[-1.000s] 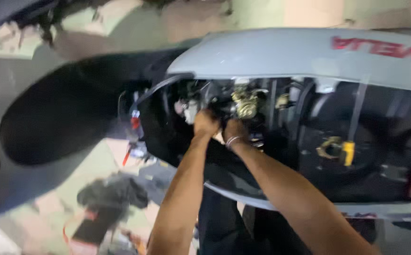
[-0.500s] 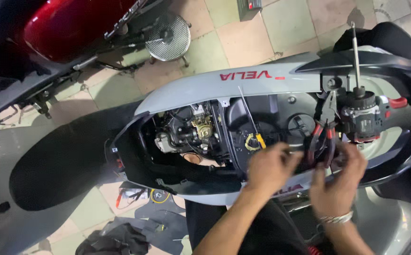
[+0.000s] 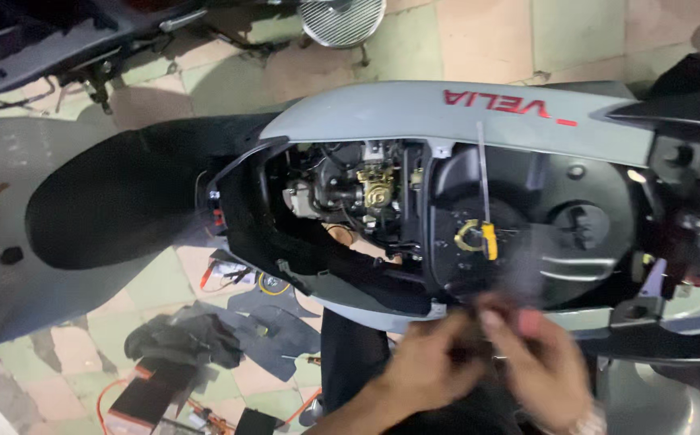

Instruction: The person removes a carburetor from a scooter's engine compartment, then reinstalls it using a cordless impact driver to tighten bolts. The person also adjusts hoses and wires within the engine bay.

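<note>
Both hands, left hand (image 3: 434,366) and right hand (image 3: 543,366), seemingly pinch a blurred dark part (image 3: 479,342) between them.

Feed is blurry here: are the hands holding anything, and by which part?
Cannot be told. Left hand and right hand meet, motion-blurred, around something dark beside the scooter; neither it nor the hold is clear.

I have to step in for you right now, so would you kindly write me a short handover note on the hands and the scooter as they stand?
Left hand and right hand: both blurred, close together at the near edge of the grey scooter; something dark and small seems to sit between them, grip unclear.
Scooter: seat off or raised, engine bay open, brass-coloured carburettor exposed.
Yellow-handled screwdriver rests in the black tub, untouched.
Floor: dark rag, loose wires and parts at left.
Nothing refitted yet; bay remains open.
</note>
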